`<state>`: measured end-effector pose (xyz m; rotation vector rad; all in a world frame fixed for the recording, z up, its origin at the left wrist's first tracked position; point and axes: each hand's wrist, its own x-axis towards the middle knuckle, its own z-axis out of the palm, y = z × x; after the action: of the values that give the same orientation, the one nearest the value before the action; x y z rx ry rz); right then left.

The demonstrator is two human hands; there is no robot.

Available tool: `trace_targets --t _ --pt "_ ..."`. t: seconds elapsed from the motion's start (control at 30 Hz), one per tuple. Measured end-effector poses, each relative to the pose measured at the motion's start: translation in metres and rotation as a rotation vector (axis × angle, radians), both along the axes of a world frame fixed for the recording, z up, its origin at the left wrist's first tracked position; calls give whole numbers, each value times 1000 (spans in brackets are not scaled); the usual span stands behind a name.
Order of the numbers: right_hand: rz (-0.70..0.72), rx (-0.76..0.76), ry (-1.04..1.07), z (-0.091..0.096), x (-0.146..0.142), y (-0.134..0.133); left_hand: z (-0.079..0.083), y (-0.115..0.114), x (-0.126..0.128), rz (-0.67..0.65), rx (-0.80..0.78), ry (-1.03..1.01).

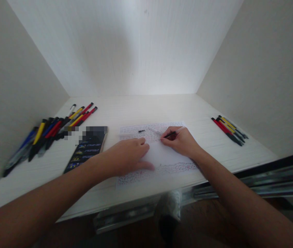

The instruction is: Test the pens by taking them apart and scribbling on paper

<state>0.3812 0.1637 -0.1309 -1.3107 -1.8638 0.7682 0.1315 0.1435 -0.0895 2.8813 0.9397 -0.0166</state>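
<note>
A white sheet of paper [162, 156] covered with red and blue scribbles lies on the white desk [136, 110]. My left hand [128, 155] rests on the sheet with its fingers curled loosely, pressing it down. My right hand [184, 141] is closed in a writing grip on a thin pen [173, 132], whose tip touches the paper. A pale slim pen part [153, 130] and a small black piece [141, 131] lie on the sheet's far edge.
A large heap of red, yellow, blue and black pens [50, 132] lies at the left. A smaller group of pens [229, 129] lies at the right. A dark phone [87, 150] sits left of the paper. White walls enclose the desk.
</note>
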Motion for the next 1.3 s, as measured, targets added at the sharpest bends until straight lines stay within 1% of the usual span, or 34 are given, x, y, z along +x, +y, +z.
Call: trace_targets --t 0.3,0.73,1.0,1.3 --pt "11 4 -4 1 1 -2 1 -1 3 21 -13 13" --pt "1 14 -3 0 0 -2 0 0 1 0 -7 -12" --pt "20 -3 5 2 0 -2 3 0 3 4 -14 17" --pt "14 -32 14 0 1 -3 0 0 2 2 -7 23"
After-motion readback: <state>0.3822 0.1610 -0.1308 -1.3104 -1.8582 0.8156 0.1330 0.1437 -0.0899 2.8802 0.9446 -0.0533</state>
